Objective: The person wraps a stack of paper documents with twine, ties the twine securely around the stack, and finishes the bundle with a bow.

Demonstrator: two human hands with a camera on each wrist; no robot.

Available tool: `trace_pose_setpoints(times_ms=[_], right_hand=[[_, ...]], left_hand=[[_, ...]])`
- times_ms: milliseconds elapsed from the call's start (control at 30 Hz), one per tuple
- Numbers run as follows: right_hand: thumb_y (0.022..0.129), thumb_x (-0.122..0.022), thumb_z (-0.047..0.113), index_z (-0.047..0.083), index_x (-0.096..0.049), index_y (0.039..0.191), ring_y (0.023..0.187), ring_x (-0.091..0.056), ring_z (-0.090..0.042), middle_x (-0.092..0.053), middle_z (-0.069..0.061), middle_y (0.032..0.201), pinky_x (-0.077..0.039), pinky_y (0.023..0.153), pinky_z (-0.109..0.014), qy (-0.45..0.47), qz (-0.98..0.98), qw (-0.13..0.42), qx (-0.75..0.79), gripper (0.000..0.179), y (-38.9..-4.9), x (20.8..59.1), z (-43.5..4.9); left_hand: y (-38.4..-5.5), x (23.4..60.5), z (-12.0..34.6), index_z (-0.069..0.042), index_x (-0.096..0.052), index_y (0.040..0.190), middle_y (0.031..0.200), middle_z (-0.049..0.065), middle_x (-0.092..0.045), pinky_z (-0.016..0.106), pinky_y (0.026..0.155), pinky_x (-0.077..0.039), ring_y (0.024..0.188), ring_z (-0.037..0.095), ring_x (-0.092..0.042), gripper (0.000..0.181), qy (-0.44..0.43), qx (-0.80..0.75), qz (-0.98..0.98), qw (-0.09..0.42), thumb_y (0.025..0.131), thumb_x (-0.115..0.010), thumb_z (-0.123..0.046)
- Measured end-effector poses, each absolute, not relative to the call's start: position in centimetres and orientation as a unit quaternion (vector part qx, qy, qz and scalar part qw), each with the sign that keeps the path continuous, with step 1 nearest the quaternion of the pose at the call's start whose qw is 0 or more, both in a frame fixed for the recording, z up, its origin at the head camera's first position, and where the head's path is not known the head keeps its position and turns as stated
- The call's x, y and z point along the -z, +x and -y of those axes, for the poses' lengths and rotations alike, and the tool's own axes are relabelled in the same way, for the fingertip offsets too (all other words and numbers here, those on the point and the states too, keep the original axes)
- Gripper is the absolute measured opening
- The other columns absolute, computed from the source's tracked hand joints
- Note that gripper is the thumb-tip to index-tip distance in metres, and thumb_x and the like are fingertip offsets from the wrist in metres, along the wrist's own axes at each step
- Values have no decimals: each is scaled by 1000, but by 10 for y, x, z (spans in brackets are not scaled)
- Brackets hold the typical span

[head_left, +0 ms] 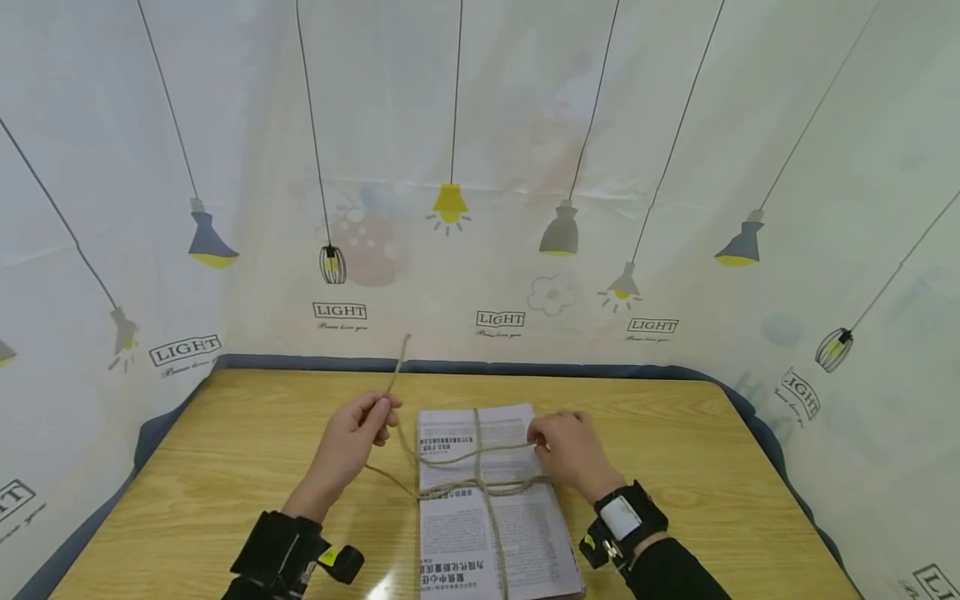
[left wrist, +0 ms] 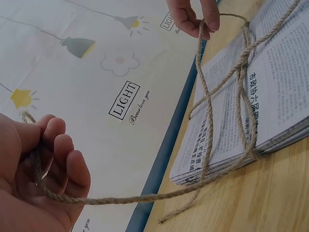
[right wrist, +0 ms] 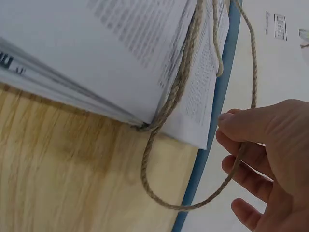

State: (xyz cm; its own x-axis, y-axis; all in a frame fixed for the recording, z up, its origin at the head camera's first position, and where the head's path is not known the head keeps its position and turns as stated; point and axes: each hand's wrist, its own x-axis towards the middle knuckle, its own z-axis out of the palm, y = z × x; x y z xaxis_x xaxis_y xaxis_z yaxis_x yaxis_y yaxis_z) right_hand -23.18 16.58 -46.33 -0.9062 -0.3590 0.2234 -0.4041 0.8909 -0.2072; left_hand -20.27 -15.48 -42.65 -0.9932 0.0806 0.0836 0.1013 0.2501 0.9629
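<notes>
A stack of printed newspaper sheets (head_left: 457, 542) lies on the table, with brown twine (head_left: 477, 433) running lengthwise and crosswise over it. Left of the stack, my left hand (head_left: 356, 429) pinches one length of twine between thumb and fingers, and a free end sticks up beyond them. My right hand (head_left: 570, 450), at the upper right edge of the stack, holds another length. In the right wrist view, this twine (right wrist: 144, 166) hangs in a loop from the stack's edge to my right hand (right wrist: 277, 154). The left wrist view shows twine (left wrist: 145, 198) stretching from my left palm to the stack.
The wooden table (head_left: 247, 450) has a rounded far right corner. Behind it hangs a pale cloth (head_left: 420, 108) printed with lamps, with a dark blue edge along the table. A black strapped device (head_left: 281, 550) sits on my left wrist, another (head_left: 630, 517) on my right.
</notes>
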Motion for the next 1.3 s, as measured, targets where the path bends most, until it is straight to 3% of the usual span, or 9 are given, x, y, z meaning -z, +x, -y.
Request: trace_pose_setpoints(times_ms=[100, 233, 433, 733, 867, 1067, 1300], right_hand=[[85, -71, 10, 19, -71, 87, 88, -58, -20, -68, 7, 81, -38, 99, -57, 176, 972, 83, -129, 9, -235, 467, -176], [85, -73, 10, 19, -71, 88, 86, -62, -19, -70, 6, 83, -42, 95, -54, 157, 974, 87, -141, 9, -235, 465, -187], [87, -72, 10, 16, -71, 91, 84, -65, -16, -71, 3, 87, -52, 80, -40, 158, 968, 83, -175, 8, -232, 459, -199], [88, -71, 13, 16, -69, 93, 81, -63, -10, -69, 6, 86, -51, 74, -34, 162, 961, 56, -219, 6, -222, 447, -208], [88, -72, 16, 18, -71, 91, 81, -62, -7, -68, 9, 85, -50, 74, -31, 169, 957, 56, -227, 4, -219, 443, -208], [87, -73, 19, 18, -72, 90, 81, -61, -5, -67, 11, 85, -50, 73, -29, 201, 951, 74, -225, 3, -214, 440, -207], [88, -72, 18, 18, -74, 91, 81, -60, -5, -68, 10, 87, -50, 74, -29, 209, 949, 78, -224, 4, -215, 438, -207]], left_hand=[[-203, 426, 153, -9, -62, 116, 99, 16, -60, 25, 72, -49, 80, 20, -54, 29, -63, 600, 797, 11, 105, -42, -27], [-203, 425, 152, -15, -58, 120, 97, 8, -66, 26, 75, -48, 81, 19, -55, 26, -73, 572, 817, 13, 105, -44, -30], [-207, 427, 151, -19, -53, 119, 95, 0, -68, 29, 76, -44, 87, 19, -56, 24, -77, 533, 842, 29, 105, -42, -35], [-222, 424, 130, -17, -58, 114, 97, 4, -66, 33, 79, -48, 94, 27, -61, 21, -106, 518, 846, 68, 105, -44, -30], [-224, 419, 115, -18, -59, 112, 96, 3, -66, 32, 81, -48, 95, 24, -61, 19, -139, 530, 835, 50, 105, -45, -29], [-227, 416, 91, -18, -61, 108, 92, 3, -65, 30, 71, -45, 87, 19, -57, 18, -178, 534, 826, 15, 105, -45, -26], [-241, 436, 73, -17, -63, 102, 87, 2, -64, 30, 67, -41, 75, 17, -53, 18, -167, 489, 855, -43, 104, -47, -25]])
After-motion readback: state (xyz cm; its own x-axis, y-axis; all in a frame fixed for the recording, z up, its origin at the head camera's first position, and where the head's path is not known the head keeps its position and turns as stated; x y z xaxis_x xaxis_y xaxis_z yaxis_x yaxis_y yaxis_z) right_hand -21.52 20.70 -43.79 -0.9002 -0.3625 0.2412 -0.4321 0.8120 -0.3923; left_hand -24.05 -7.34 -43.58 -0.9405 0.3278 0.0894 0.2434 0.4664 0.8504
